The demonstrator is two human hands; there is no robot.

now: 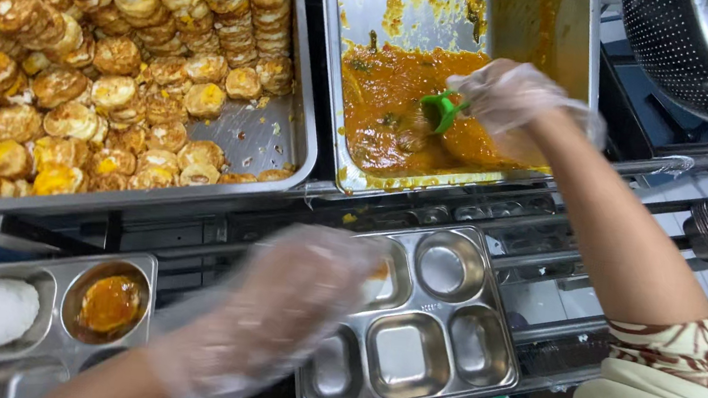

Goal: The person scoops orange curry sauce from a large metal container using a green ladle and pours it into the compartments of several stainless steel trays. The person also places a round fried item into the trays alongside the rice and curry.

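A green ladle (439,110) is gripped by the right hand (510,97) in the curry pan (572,37). The left hand (287,308) is spread, blurred, over an unfilled tray (460,365); 1 tray (28,357) is filled.

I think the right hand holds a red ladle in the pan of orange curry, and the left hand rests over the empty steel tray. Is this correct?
Not quite: the ladle is green, not red, as the head view shows. The rest holds: the right hand holds it in the pan of orange curry, and the left hand rests over the empty steel tray.
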